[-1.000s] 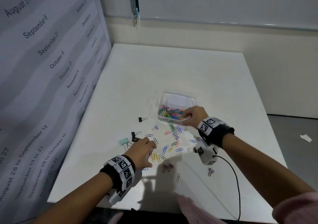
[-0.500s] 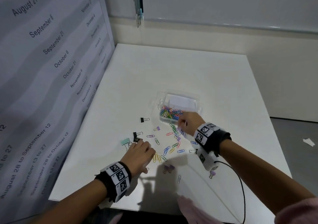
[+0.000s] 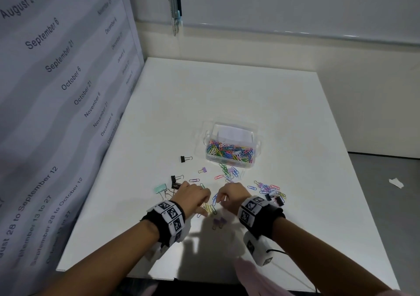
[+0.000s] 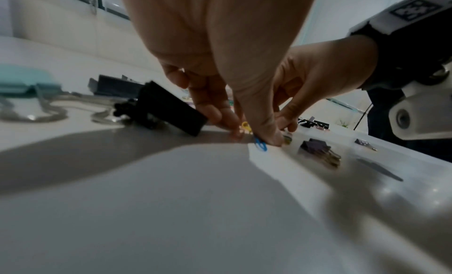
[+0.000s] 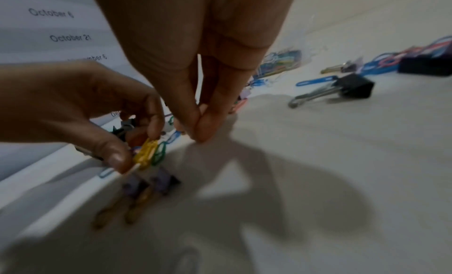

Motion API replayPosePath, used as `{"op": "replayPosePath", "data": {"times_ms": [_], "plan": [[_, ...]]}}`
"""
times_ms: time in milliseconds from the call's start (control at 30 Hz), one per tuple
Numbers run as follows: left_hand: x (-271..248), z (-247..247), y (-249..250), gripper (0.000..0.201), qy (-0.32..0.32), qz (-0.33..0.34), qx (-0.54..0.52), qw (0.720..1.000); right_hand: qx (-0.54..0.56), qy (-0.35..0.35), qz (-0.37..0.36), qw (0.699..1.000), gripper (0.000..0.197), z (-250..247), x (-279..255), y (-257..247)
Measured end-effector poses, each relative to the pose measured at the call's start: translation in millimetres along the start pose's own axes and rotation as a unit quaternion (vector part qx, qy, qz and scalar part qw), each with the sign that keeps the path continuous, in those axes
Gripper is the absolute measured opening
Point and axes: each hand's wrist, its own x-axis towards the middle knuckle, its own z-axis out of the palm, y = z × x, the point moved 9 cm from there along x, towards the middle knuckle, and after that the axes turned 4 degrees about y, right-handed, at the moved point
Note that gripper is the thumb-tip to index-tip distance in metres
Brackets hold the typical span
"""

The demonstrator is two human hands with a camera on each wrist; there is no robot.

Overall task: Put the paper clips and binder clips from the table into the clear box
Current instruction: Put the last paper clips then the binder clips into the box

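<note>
The clear box (image 3: pixel 210 134) stands mid-table, holding a heap of coloured paper clips (image 3: pixel 229 151). More paper clips (image 3: pixel 227 173) lie scattered in front of it. My left hand (image 3: pixel 205 207) pinches yellow and green paper clips (image 5: pixel 149 152) between thumb and fingers, low over the table. My right hand (image 3: pixel 221 201) hovers close beside it, thumb and forefinger tips pressed together (image 5: pixel 200 127) with nothing visible between them. Two purple binder clips (image 3: pixel 219 221) lie just below both hands. Black binder clips (image 3: pixel 185 159) and a mint one (image 3: pixel 160 189) lie to the left.
A tall calendar panel (image 3: pixel 56 91) walls the table's left side. Another cluster of paper clips with black binder clips (image 3: pixel 276 199) lies right of my right wrist. The table's front edge (image 3: pixel 159 277) is near my forearms. A paper scrap (image 3: pixel 396 182) lies on the floor.
My right hand has left the box rim and come back down towards me, ending beside my left hand. My left hand has stayed over the same clips and closed on them.
</note>
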Motion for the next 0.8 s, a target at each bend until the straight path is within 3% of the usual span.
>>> {"op": "replayPosePath", "data": {"times_ms": [100,267,367,467,700,800], "plan": [[5,-2,-2,0.036,0.010,-0.030,-0.030,0.999,0.050,0.034,-0.001,0.998,0.029,-10,4,-5],[0,-31,-30,0.033,0.123,-0.088,-0.074,0.986,0.023,0.108,0.001,0.994,0.027,-37,14,4],[-4,-32,-44,0.038,0.125,-0.108,-0.025,0.986,-0.036,0.119,0.024,0.992,0.035,-42,21,11],[-8,-24,-35,0.037,0.111,-0.087,0.024,0.990,-0.106,0.107,0.023,0.988,0.035,-35,21,9],[-12,-17,-4,0.035,0.123,-0.034,0.047,0.991,-0.136,0.055,-0.075,0.986,0.049,-8,22,-5],[-9,-18,-5,0.037,0.110,-0.031,0.022,0.993,-0.137,0.080,-0.182,0.970,0.048,-2,5,-22]]}}
